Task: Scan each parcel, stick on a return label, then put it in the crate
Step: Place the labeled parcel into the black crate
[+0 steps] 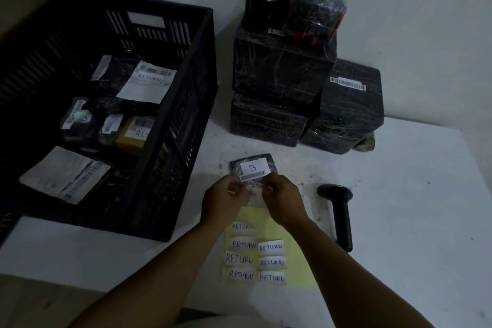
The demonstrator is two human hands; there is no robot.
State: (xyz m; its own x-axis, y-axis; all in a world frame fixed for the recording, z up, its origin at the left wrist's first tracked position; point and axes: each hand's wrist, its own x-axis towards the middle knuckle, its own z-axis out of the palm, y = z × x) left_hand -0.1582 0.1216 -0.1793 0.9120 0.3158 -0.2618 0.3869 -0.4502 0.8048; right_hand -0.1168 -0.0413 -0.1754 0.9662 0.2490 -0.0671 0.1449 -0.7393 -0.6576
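Parcel (253, 168), small, flat and dark, lies on the white table (399, 194) just right of the crate (170, 125), its barcode strip facing up. Both hands meet over its near edge: the left hand (225, 201) and right hand (282, 198) pinch a return label (257, 186) between curled fingertips, probably to lay it flat below the barcode. Directly beneath the wrists sits the yellow sheet (298, 221) of remaining labels, close for the next peel. Just right lies the scanner (339, 213), within easy reach. Stacked wrapped boxes (282, 72) wait behind. Bare tabletop extends right; the crate's tall wall bounds the left.
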